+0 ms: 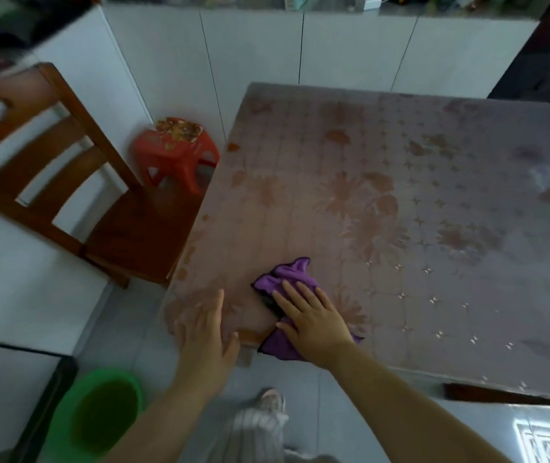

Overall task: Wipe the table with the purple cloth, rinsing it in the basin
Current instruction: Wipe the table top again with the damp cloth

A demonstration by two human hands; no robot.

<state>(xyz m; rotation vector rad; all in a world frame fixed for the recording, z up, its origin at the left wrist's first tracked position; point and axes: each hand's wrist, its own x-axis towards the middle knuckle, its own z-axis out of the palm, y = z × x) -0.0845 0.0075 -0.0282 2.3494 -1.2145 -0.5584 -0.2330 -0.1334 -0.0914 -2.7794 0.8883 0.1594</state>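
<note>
At the near corner of the worktop (434, 195), a right hand (315, 325) presses the purple cloth (292, 274), fingers (288, 295) spread; the left hand (205, 335) rests alongside, fingers straight; green basin (63, 412) below.

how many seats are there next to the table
2. A wooden chair stands at the table's left edge; a red plastic stool sits beyond it, near the table's far left corner. More could be out of view past the right edge.
</note>
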